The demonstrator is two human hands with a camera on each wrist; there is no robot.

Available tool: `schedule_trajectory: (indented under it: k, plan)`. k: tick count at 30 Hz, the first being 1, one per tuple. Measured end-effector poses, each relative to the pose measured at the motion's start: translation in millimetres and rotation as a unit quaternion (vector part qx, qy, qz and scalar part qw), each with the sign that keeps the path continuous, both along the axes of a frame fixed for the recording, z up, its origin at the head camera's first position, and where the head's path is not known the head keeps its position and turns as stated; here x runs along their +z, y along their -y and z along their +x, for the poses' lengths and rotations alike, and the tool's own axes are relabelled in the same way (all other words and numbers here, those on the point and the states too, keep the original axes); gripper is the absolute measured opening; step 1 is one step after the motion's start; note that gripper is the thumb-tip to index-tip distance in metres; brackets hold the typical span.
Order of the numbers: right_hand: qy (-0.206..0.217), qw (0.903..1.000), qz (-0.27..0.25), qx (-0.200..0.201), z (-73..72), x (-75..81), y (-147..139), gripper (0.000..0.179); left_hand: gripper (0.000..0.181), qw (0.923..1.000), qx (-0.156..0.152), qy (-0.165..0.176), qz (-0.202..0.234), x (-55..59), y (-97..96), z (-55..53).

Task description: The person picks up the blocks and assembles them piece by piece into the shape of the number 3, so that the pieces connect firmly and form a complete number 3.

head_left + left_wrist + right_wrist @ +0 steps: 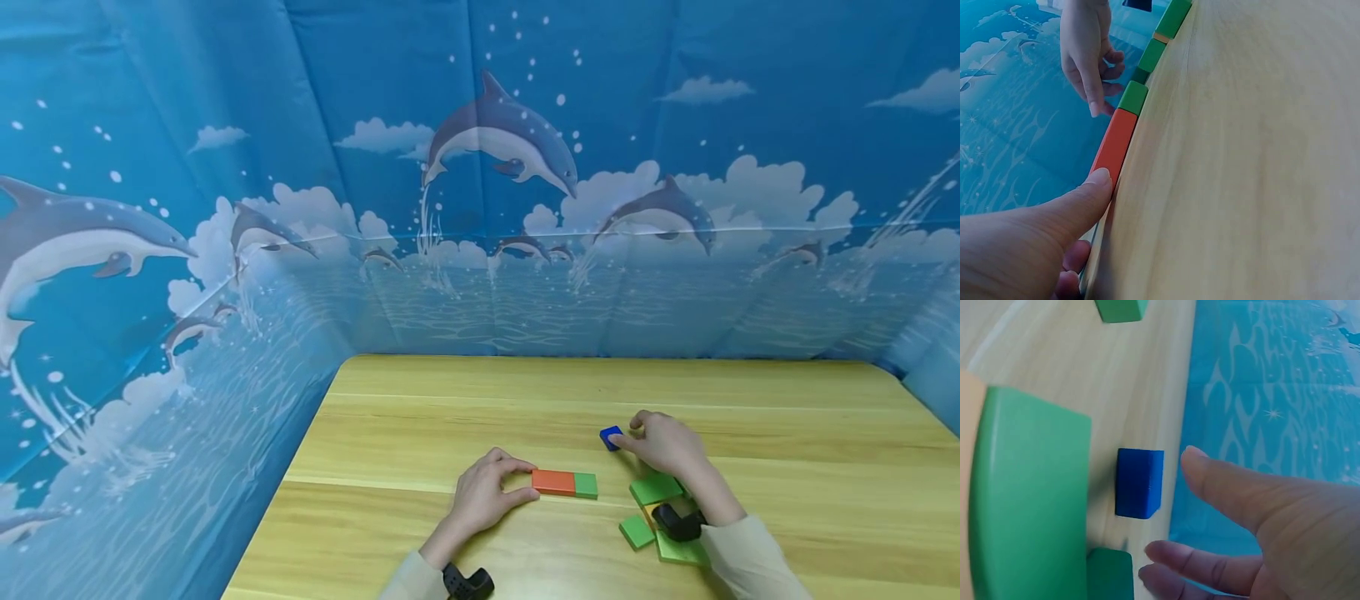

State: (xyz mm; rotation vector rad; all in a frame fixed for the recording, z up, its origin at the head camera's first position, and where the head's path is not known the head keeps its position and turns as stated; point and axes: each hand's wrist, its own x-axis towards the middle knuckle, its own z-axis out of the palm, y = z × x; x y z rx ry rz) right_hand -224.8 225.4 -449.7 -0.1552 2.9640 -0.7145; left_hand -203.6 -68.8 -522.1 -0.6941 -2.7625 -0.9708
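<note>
A blue fabric backdrop printed with leaping dolphins (405, 308) rises beyond the red rectangular block, behind a pale yellow wood-grain bench (405, 425). Just left of the red rectangular block (553, 482), a person's left hand (487, 493) pinches its near end, thumb and forefinger curled in a narrow gap at the block's corners. Against the red block's right end sits a small green square block (586, 486). Farther right and beyond the red block lies a small blue block (609, 437) on the bench. Right of the red block and nearer the camera, a second small green block (637, 532) rests just beside an orange block (649, 512), which is partly hidden, and two larger flat green blocks (654, 487). Above these, the right hand (663, 443) reaches over toward the blue block, thumb and fingers spread apart with nothing in their hold; whether the thumb touches the blue block, one cannot tell. A black wrist device (678, 524) sits below that hand.
</note>
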Motion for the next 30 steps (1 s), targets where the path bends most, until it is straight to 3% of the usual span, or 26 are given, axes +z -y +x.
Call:
schedule_trajectory:
  k: [6, 15, 30]
  plan:
    - [0.027, 0.9994, 0.015, -0.011, -3.8, -5.5, 2.1, 0.045, 0.040, 0.9999, 0.002, 0.008, -0.008, -1.5, -0.5, -0.5]
    - [0.020, 0.9995, 0.026, -0.007, -7.7, -11.4, 8.6, 0.037, 0.039, 1.0000, 0.002, 0.003, -0.006, -0.4, -1.2, 0.2]
    - [-0.004, 0.9984, -0.009, 0.056, -2.4, -13.7, 19.6, 0.035, 0.038, 1.0000, 0.002, -0.008, -0.003, -2.3, -0.1, -0.3]
